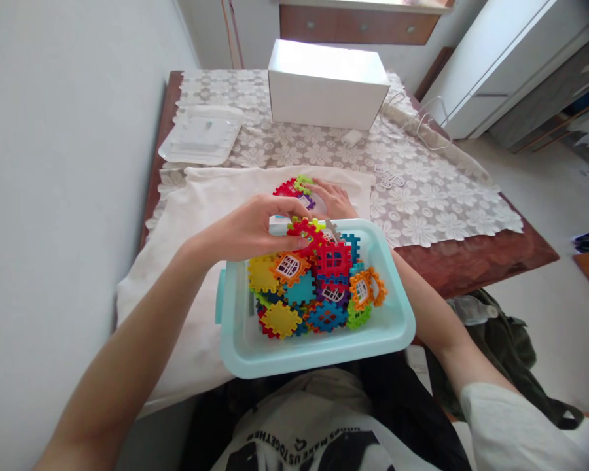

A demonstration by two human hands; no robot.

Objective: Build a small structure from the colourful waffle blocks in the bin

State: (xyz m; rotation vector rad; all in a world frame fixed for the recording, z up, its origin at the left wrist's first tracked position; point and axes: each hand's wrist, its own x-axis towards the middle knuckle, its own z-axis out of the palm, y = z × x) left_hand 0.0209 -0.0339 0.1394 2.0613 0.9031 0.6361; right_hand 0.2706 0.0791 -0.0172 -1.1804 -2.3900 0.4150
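One red piece (310, 234) is pinched in the left hand (260, 229), above the pile (300, 288) in the bin (319, 358); snagged teeth could drag others out. Beyond, the right hand (334, 199) touches tiles (285, 188), its grip unclear.

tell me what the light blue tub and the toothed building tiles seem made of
Light blue tub: probably smooth, semi-gloss plastic, judging by its rounded, softly shining rim. Toothed building tiles: likely smooth moulded plastic, given their solid bright colours and regular teeth.
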